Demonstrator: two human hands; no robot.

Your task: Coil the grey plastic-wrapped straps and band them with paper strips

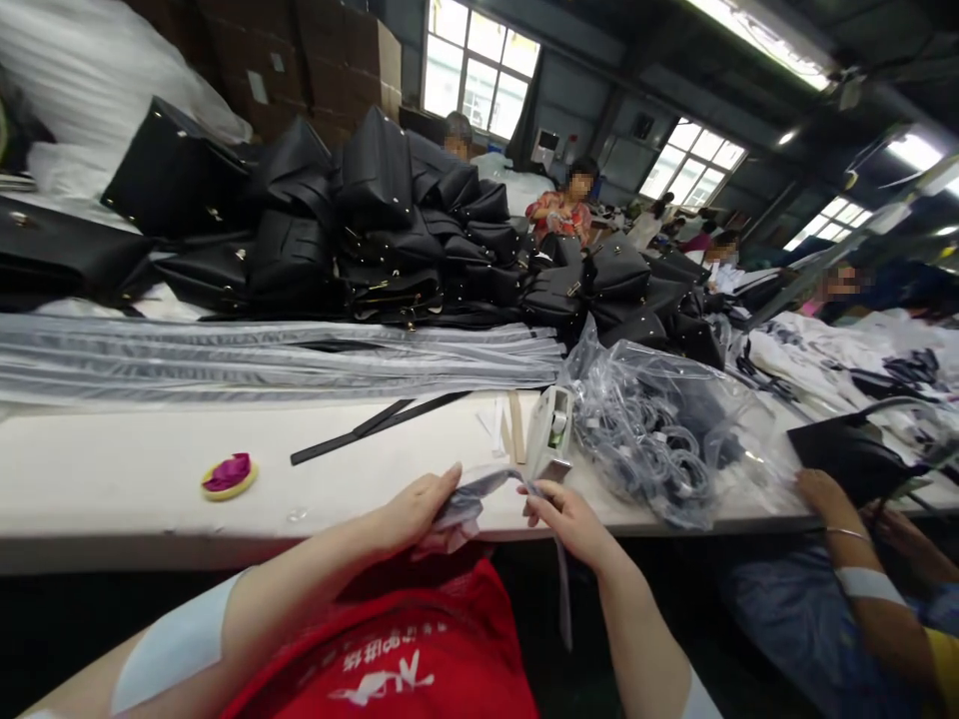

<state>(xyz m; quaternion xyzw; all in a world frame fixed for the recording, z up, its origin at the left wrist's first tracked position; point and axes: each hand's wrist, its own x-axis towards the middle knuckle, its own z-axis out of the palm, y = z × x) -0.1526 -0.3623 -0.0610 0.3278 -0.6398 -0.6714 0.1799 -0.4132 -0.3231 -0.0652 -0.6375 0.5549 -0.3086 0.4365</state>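
Observation:
At the table's front edge, my left hand (421, 511) is closed around a bunched grey strip (479, 486) with a crinkled, plastic-like look. My right hand (567, 516) pinches the same strip a little farther right, and a loose tail of it hangs below the table edge. The strip bows up slightly between both hands. Just behind my right hand stands a pale tape dispenser (550, 434). Narrow white and tan strips (505, 427) lie to its left. Beyond them rests a black strap (352, 434).
Long plastic-wrapped straps (262, 358) lie across the table (150, 459), with black handbags (375, 180) heaped behind. A clear bag of coiled grey pieces (666, 439) is at right. A yellow ring with magenta cloth (229, 476) sits left. A co-worker's hand (824, 496) works on the right.

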